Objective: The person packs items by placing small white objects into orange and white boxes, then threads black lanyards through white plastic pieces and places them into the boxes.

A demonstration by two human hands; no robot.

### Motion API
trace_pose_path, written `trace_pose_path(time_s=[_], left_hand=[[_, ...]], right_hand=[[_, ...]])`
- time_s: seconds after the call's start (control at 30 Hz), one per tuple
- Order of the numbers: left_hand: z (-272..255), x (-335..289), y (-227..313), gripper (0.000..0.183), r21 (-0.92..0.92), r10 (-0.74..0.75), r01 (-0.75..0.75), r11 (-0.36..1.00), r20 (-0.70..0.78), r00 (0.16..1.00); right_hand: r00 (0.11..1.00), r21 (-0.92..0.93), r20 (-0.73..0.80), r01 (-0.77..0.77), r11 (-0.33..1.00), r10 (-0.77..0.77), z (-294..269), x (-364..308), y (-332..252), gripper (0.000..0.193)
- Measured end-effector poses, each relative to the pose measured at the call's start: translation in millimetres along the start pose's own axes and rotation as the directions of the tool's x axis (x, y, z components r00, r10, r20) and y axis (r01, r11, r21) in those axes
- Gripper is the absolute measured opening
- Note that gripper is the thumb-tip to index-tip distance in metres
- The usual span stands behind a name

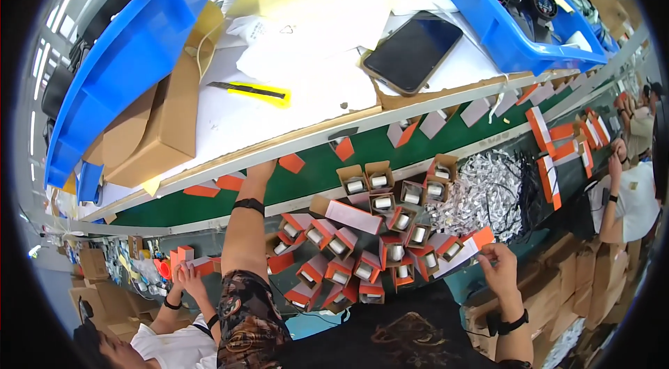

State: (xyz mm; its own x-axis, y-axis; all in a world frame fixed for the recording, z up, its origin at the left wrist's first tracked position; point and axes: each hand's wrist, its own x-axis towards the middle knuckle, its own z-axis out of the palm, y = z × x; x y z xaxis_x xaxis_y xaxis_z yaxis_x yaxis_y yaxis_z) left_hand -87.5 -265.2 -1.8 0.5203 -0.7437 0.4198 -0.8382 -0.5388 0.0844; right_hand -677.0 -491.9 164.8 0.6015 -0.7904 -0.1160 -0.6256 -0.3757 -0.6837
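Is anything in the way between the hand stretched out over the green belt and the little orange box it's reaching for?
No. The left hand is already beside the orange box on the belt, with only bare belt between them. The cluster of open boxes sits nearer the person, under the forearm, not in the way.

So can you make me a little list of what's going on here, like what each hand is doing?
place: green conveyor belt under a white shelf
left hand: stretched out to the belt, beside a small orange box
right hand: pinching an orange and white box
in front: cluster of open boxes, each with a white part inside
on shelf: dark phone, yellow utility knife
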Motion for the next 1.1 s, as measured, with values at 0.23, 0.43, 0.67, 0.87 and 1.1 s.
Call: trace_pose_path(time_s=[0.23, 0.43, 0.67, 0.87, 1.1], left_hand=[[9, -22, -24, 0.017, -0.126, -0.207, 0.219, 0.968, 0.104, 0.973], [-12, -21, -28, 0.009, -0.090, -0.038, 0.057, 0.994, 0.194, 0.980], [-22, 2, -11, 0.029, -0.153, 0.226, -0.168, 0.974, 0.570, 0.790], [-32, -17, -36, 0.060, -0.218, 0.091, 0.070, 0.973, 0.649, 0.756], [-24, -23, -39, 0.041, -0.207, 0.177, -0.102, 0.973, 0.384, 0.906]], right_hand=[[0.970, -0.112, 0.111, 0.231, 0.967, -0.218, 4, 13, -21, 0.024], [0.960, -0.195, 0.190, 0.242, 0.951, -0.205, -2, 6, -16, 0.023], [0.938, -0.323, 0.276, 0.295, 0.899, -0.209, -7, -3, -5, 0.023], [0.933, -0.309, 0.303, 0.287, 0.907, -0.192, -11, 0, 22, 0.021], [0.985, -0.447, 0.174, 0.075, 0.891, 0.004, -34, -4, 99, 0.019]])
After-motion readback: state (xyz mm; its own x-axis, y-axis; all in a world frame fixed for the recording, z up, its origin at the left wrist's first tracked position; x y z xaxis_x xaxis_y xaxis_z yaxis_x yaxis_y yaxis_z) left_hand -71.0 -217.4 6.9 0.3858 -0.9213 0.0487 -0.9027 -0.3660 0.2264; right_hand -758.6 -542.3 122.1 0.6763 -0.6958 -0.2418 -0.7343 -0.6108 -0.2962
